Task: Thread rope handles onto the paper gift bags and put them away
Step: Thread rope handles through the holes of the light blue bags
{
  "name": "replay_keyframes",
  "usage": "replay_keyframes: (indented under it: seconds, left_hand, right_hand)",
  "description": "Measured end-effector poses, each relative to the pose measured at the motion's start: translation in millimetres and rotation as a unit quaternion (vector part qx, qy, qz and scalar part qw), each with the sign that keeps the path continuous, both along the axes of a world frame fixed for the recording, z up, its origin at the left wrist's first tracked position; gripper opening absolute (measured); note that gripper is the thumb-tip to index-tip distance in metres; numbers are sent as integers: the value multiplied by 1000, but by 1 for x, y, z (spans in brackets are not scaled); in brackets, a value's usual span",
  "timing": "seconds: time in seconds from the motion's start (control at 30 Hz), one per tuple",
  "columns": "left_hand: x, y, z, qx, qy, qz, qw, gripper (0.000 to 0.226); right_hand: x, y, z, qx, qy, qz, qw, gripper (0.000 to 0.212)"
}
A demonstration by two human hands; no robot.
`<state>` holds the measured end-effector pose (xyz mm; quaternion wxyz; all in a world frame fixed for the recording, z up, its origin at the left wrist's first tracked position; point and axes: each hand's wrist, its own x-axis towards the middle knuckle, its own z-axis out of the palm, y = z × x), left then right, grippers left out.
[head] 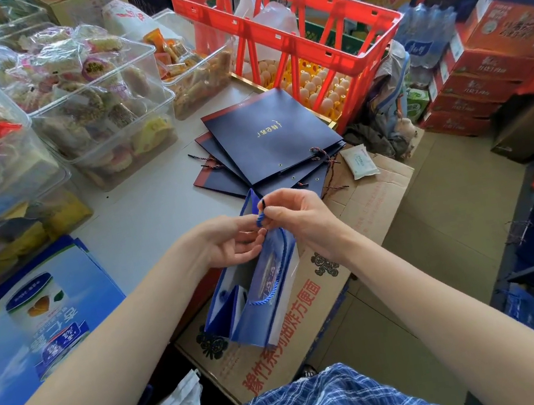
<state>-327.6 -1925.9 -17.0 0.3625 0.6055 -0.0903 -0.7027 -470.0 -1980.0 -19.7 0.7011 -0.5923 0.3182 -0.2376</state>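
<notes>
A blue paper gift bag (260, 307) hangs open-mouthed between my hands, above a cardboard box. Its top edge is held up by my left hand (230, 242). At that edge my right hand (295, 215) pinches the end of a blue rope handle (261, 215). Another blue rope loop (266, 301) shows lower on the bag. Beyond my hands, several flat dark navy gift bags (270, 139) lie fanned in a pile on the grey table (142, 214), with red-and-blue twisted ropes (320, 154) at their edges.
A flattened cardboard box (321, 298) lies under the bag. A red plastic crate (287, 25) over egg trays stands behind the pile. Clear snack tubs (97, 99) line the left. Blue printed cartons (34, 323) lie at near left, stacked red boxes (482, 73) at right.
</notes>
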Motion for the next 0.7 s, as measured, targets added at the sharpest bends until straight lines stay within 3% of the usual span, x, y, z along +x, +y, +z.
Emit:
replay_keyframes:
  seconds: [0.1,0.2,0.23,0.33,0.4,0.53,0.63,0.7]
  left_hand:
    - [-1,5,2,-34,-66,-15,997,7]
    - [-7,8,-4,-113,-272,-75,953,15]
    - [-8,9,-8,-145,-367,-108,912,17]
    - [-12,15,-14,-218,-606,-179,744,17]
    - [-15,18,-16,-263,-631,-179,708,15]
    - [-13,18,-20,-318,-584,-175,726,9]
    - [-10,17,-22,-316,-521,-112,785,5]
    - [-8,16,-23,-299,-456,-58,836,13]
  right_hand:
    - [-9,-3,-4,-31,79,-7,996,9]
    - [-9,-8,-13,-138,198,-75,968,8]
    - [-7,-9,-14,-179,220,-79,956,7]
    - [1,-5,-15,-282,234,-59,929,8]
    - [4,-4,-14,-355,226,-45,906,9]
    - [4,-7,-16,-402,218,-4,889,10]
    - [2,-11,-11,-365,240,12,899,12]
    - [2,-14,-6,-355,257,43,898,13]
